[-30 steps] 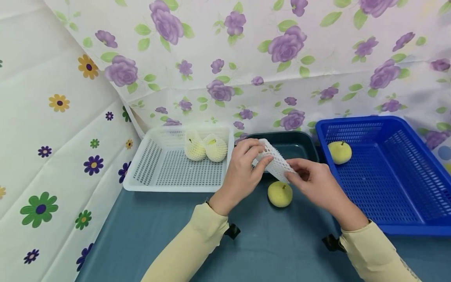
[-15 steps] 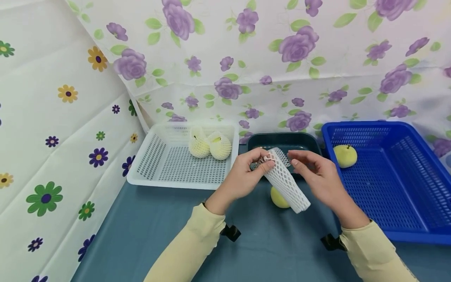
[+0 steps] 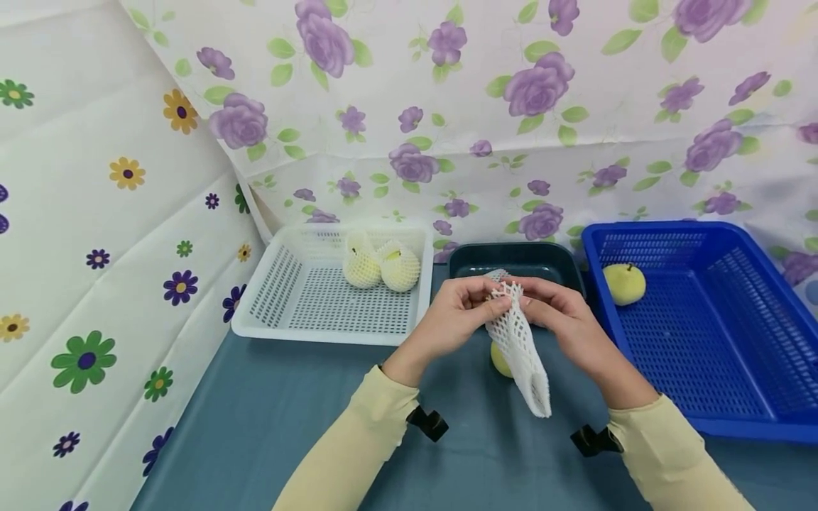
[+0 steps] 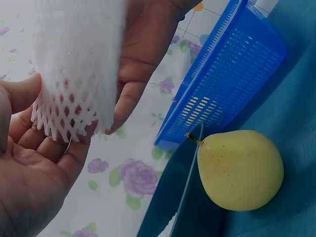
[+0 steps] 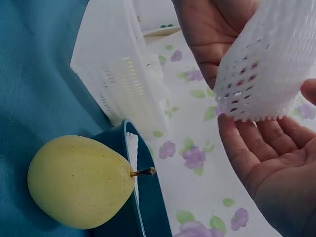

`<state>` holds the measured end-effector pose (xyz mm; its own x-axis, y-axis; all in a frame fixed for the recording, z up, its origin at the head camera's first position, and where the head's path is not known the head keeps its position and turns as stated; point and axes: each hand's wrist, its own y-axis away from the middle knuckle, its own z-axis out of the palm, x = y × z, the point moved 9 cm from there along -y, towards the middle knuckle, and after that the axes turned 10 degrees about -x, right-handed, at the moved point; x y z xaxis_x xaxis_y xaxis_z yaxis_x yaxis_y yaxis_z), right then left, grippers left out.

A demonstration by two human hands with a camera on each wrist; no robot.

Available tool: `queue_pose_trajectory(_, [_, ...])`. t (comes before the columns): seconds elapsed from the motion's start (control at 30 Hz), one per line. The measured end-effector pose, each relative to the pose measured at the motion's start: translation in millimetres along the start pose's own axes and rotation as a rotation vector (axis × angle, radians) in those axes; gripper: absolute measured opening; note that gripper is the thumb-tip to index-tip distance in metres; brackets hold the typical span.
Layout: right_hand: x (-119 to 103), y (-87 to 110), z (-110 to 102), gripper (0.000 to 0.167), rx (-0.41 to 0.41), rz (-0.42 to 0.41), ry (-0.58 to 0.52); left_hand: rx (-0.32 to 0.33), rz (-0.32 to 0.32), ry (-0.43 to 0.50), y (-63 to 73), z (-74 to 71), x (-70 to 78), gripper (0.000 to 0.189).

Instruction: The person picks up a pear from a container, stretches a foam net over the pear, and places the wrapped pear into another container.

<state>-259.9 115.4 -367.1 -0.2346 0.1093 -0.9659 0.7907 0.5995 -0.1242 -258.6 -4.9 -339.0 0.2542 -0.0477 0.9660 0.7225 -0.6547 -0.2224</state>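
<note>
A white foam fruit net point(image 3: 522, 358) hangs between both hands, its far end sloping down toward the person. My left hand point(image 3: 456, 312) pinches its upper end between thumb and fingers. At the same end my right hand point(image 3: 569, 323) holds the other side, thumb on the near face. In the right wrist view, fingertips of the right hand point(image 5: 281, 168) lie under the rim of the net point(image 5: 269, 64). A bare yellow-green pear point(image 4: 242, 170) sits on the table below, partly hidden behind the net in the head view.
To the left, a white basket point(image 3: 268, 328) contains two pears in foam nets point(image 3: 381, 266). A dark green tray point(image 3: 556, 259) with more white netting stands behind the hands. The blue basket point(image 3: 703, 284) at right holds one bare pear point(image 3: 624, 284).
The net has swung from lying across between the hands to pointing down toward the person. My right hand let go of its lower end and took hold near the left hand.
</note>
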Motion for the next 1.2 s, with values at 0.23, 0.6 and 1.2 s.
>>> queue_pose_trajectory(0.23, [6, 2.9, -9, 0.025, 0.089, 0.022, -0.03, 0.085, -0.028, -0.005, 1.6, -6.0, -4.4, 0.017])
queue_pose_trajectory(0.6, [8, 2.8, -2, 0.016, 0.052, -0.086, -0.419, 0.17, -0.063, 0.099, 4.8, -17.7, -26.1, 0.02])
queue_pose_trajectory(1.2, [43, 13.6, -16, 0.031, 0.213, 0.159, -0.24, -0.053, -0.22, 0.2, 1.4, 5.4, -67.1, 0.038])
